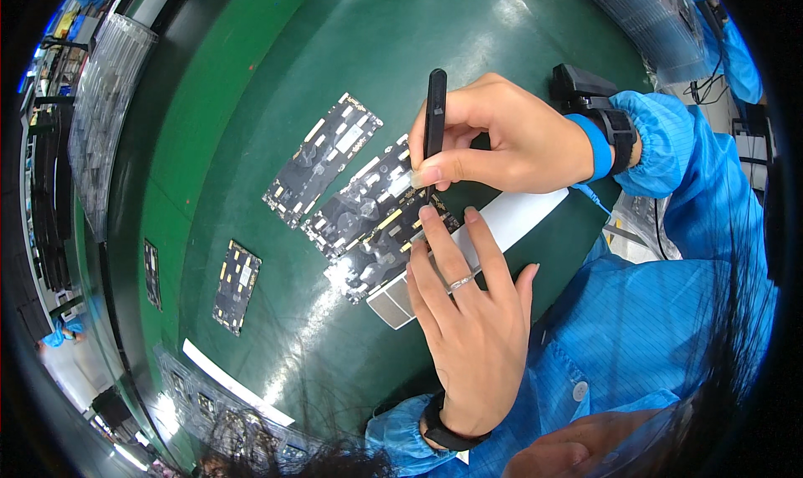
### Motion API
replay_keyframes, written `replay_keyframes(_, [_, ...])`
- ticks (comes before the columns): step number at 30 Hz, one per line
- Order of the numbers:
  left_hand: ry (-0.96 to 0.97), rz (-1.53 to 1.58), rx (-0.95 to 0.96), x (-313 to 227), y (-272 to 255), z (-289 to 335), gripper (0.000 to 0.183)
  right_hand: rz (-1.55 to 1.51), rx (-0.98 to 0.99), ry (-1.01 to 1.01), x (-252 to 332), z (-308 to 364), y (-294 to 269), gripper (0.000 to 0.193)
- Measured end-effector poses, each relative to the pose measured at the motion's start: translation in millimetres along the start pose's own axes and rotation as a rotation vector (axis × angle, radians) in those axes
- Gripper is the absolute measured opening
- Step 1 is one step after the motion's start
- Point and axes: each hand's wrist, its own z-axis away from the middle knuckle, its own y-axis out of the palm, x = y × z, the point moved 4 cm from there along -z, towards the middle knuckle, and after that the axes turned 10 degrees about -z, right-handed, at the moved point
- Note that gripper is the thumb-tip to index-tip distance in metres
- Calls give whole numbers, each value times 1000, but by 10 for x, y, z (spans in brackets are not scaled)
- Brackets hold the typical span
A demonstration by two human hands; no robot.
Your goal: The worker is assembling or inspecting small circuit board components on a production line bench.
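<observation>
My right hand (510,139) is closed around a slim black pen-shaped tool (435,114), held nearly upright. Its tip points down at a black circuit board (376,256) close to my left fingertips; the exact contact is hidden. My left hand (481,311) lies with fingers stretched and spread, fingertips at that board's near edge and over a long white strip (519,219) with a grey-marked end. Directly beyond sits another circuit board (355,202), partly behind my right fingers. A further board (322,160) lies to the left of these, slanted the same way.
Two smaller boards (237,287) (151,275) lie on the green mat at left. A clear tray (205,398) with boards and a white strip (230,386) are at lower left. Clear trays (109,118) stand far left. A black device (581,83) sits beyond my right wrist.
</observation>
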Motion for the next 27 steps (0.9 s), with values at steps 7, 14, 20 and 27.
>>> replay_keyframes(7, [4,-44,30,13,-11,12,77,-327,-72,79,-66,-37,3,20])
replay_keyframes(14, [11,-61,1,1,11,28,76,-97,-13,0,-31,-24,7,20])
replay_keyframes(20, [12,-74,12,-11,-9,17,77,-18,-15,3,-23,-15,2,20])
replay_keyframes(27, [11,-14,26,13,-9,-3,82,-82,59,4,43,-14,-8,22])
